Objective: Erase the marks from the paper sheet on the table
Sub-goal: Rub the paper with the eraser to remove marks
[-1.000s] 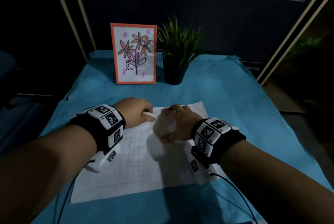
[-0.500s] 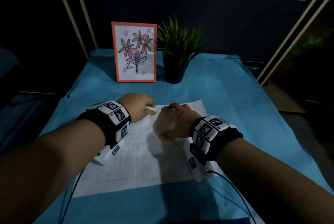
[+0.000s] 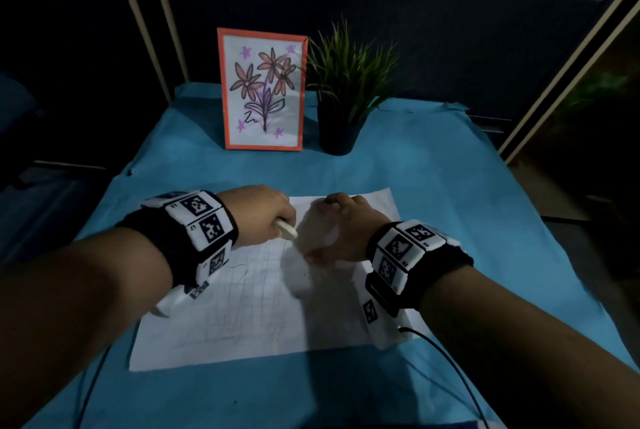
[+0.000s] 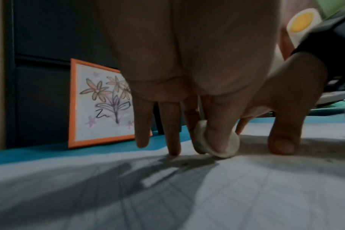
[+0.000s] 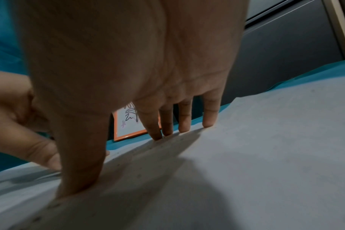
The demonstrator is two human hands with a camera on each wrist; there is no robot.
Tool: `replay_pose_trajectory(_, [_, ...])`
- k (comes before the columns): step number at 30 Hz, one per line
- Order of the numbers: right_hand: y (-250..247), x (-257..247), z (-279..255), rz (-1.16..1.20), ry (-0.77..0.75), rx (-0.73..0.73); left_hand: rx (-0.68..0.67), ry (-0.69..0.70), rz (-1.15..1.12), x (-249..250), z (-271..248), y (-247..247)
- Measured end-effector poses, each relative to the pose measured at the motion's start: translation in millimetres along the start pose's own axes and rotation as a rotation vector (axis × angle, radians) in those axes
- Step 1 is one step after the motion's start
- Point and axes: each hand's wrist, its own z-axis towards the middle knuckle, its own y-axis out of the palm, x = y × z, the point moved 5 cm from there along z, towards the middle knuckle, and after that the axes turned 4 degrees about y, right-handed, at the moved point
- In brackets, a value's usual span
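Observation:
A white paper sheet [image 3: 242, 317] [image 4: 246, 194] [image 5: 266, 155] with faint pencil grid lines lies on the blue table cover [image 3: 450, 193]. My left hand [image 3: 263, 214] [image 4: 211, 137] pinches a small round whitish eraser [image 3: 288, 229] [image 4: 217, 140] between thumb and fingers, its lower edge touching the sheet near the far edge. My right hand [image 3: 337, 227] [image 5: 167, 124] presses down on the sheet just right of the eraser, fingers straight and fingertips [image 5: 184, 129] planted on the paper near its far edge.
An orange-framed flower drawing [image 3: 264, 91] [image 4: 102, 105] [image 5: 128, 124] leans at the back of the table, with a potted green plant [image 3: 341, 89] to its right. Dark panels stand behind. A black cable [image 3: 450, 366] runs from my right wrist toward the near edge.
My left hand has slid the eraser a little back and forth near the sheet's far edge. The right hand stays pressed in the same spot.

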Motion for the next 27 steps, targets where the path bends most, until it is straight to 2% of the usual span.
replay_pose_trajectory(2, [0.9,0.0,1.4,-0.012,-0.004,0.006,-0.010,-0.002,0.015,0.6,-0.9,-0.7])
replay_pose_trajectory(6, [0.6,-1.4,0.2,-0.018,0.000,-0.002,0.113,-0.058,-0.005,-4.2,4.4,-7.7])
replay_pose_trajectory(13, [-4.3,-7.8,-6.5,-0.106,-0.020,-0.027,-0.026,0.013,0.023,4.4,-0.7,-1.0])
replay_pose_trajectory(18, [-6.2,-11.9,-9.7,-0.100,-0.022,-0.045,0.068,-0.011,0.029,4.3,5.2,-5.1])
replay_pose_trajectory(22, [-8.9,-14.5,-14.7,-0.141,-0.075,-0.034,-0.063,0.060,0.041,8.0,-1.4,0.6])
replay_pose_trajectory(24, [-7.8,-12.3,-13.5,-0.138,-0.052,-0.031,-0.099,0.054,0.043,5.5,-4.0,0.3])
replay_pose_trajectory(27, [-7.7,-12.5,-10.8,-0.141,-0.055,-0.036,0.019,0.011,0.025,0.3,0.5,-6.0])
